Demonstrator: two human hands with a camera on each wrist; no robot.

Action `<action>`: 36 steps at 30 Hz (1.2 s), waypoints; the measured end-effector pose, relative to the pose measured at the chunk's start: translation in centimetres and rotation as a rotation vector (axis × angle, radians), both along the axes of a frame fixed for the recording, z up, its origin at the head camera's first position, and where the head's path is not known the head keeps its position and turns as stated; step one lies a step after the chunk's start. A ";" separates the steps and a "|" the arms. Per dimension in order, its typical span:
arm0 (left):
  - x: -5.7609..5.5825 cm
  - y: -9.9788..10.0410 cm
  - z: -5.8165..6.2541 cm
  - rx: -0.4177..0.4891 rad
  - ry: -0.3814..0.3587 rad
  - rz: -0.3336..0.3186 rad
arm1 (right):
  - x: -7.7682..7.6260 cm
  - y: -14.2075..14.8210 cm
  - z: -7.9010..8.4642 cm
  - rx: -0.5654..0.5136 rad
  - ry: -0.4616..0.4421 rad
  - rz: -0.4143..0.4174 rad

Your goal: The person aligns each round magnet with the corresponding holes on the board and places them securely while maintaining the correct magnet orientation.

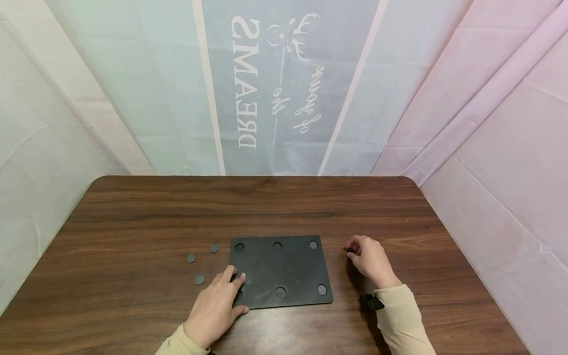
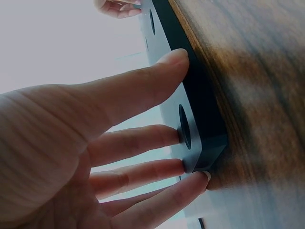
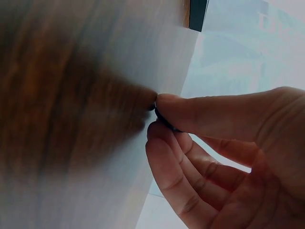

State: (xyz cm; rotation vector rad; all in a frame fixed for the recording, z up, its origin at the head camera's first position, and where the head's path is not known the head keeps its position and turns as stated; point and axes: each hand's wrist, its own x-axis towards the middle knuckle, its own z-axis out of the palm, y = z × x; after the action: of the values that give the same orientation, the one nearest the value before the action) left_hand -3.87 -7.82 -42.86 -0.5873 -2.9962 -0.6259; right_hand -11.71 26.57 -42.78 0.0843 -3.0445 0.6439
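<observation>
A flat black board [image 1: 293, 268] with several round recesses lies on the table. Its two right-hand recesses show lighter grey discs [image 1: 313, 244] inside. My left hand [image 1: 217, 303] rests at the board's near left corner, fingers fairly straight. In the left wrist view, the thumb touches the front edge, two fingers touch the top beside a recess, and another is at the side. Right of the board, my right hand [image 1: 368, 259] pinches a small dark disc [image 3: 164, 119] between thumb and fingertips, close to the table; the fingers partly cover it.
Three loose grey discs [image 1: 191, 258] lie on the brown wooden table [image 1: 146, 212] left of the board. A black band [image 1: 370, 302] is on the right wrist. Cloth curtains [image 1: 275, 88] with white lettering hang behind the table and at both sides.
</observation>
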 end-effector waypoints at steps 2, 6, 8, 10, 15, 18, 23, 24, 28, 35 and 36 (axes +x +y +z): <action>0.0 0.0 0.0 -0.001 0.001 0.000 | 0.0 0.0 -0.1 0.004 0.003 0.000; 0.0 0.0 0.0 -0.003 -0.007 -0.001 | 0.0 -0.2 -0.1 0.009 0.008 0.005; 0.0 0.0 0.0 -0.001 -0.010 -0.001 | 0.0 -0.4 -0.1 0.006 0.009 0.009; 0.0 0.0 0.0 0.001 -0.009 -0.001 | 0.0 -0.6 0.0 0.002 0.012 0.014; 0.0 0.0 0.1 0.002 -0.006 0.001 | 0.0 -1.0 0.1 0.001 0.023 0.028; 0.0 0.0 0.1 0.001 -0.005 0.001 | -0.1 -1.3 0.3 0.000 0.030 0.038; 0.0 -0.1 0.1 0.000 -0.003 0.001 | -0.3 -1.7 0.5 -0.009 0.032 0.053; 0.0 -0.1 0.1 0.000 -0.003 0.000 | -0.3 -1.8 0.6 -0.010 0.033 0.054; 0.0 -0.1 0.2 0.002 -0.003 -0.002 | -0.5 -2.2 0.7 -0.011 0.044 0.063; -0.1 -0.1 0.2 0.009 -0.012 0.000 | -0.7 -2.9 1.2 -0.013 0.048 0.082; -0.1 -0.1 0.2 0.011 -0.014 0.001 | -0.8 -3.0 1.3 -0.013 0.051 0.084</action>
State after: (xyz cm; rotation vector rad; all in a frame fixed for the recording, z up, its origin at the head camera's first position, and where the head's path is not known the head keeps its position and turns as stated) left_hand -3.94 -7.94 -42.61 -0.5838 -3.0037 -0.6484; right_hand -12.47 23.59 -41.50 0.2256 -3.0011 0.6564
